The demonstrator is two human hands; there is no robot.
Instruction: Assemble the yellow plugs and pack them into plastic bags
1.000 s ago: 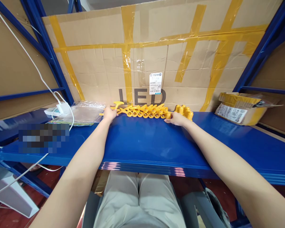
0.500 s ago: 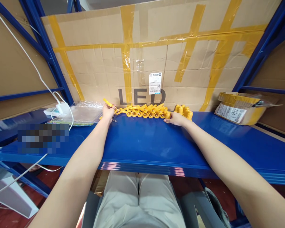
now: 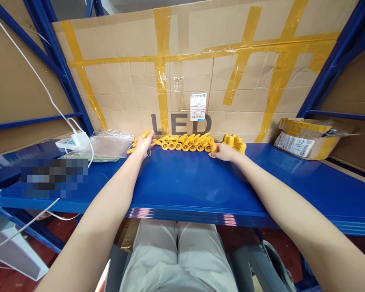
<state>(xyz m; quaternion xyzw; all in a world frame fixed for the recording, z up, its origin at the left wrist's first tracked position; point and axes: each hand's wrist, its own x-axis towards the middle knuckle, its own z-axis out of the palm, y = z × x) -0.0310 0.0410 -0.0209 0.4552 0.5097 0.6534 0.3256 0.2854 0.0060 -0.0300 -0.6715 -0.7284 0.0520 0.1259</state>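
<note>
Several yellow cone-shaped plastic pieces [image 3: 189, 142] are stacked in rows at the back of the blue shelf, against the cardboard. At the left end of the rows, my left hand [image 3: 144, 144] is closed on a small yellow piece [image 3: 146, 133] that sticks up above its fingers. Thin metal coils [image 3: 149, 152] hang beside that hand. My right hand [image 3: 222, 152] touches the right end of the rows, its fingers around a yellow piece [image 3: 213, 148]. More yellow pieces [image 3: 235, 142] stand in a cluster just behind and right of my right hand.
A large taped cardboard sheet [image 3: 124, 93] marked LED stands behind the shelf [image 3: 182, 182]. An open carton [image 3: 304, 140] sits at the right. Plastic bags [image 3: 106, 145], a white plug with cable [image 3: 79, 139] and a blurred dark object [image 3: 54, 174] lie at the left.
My left hand has moved slightly right and up, and the yellow piece in it has tilted the other way. My right hand has hardly moved.
</note>
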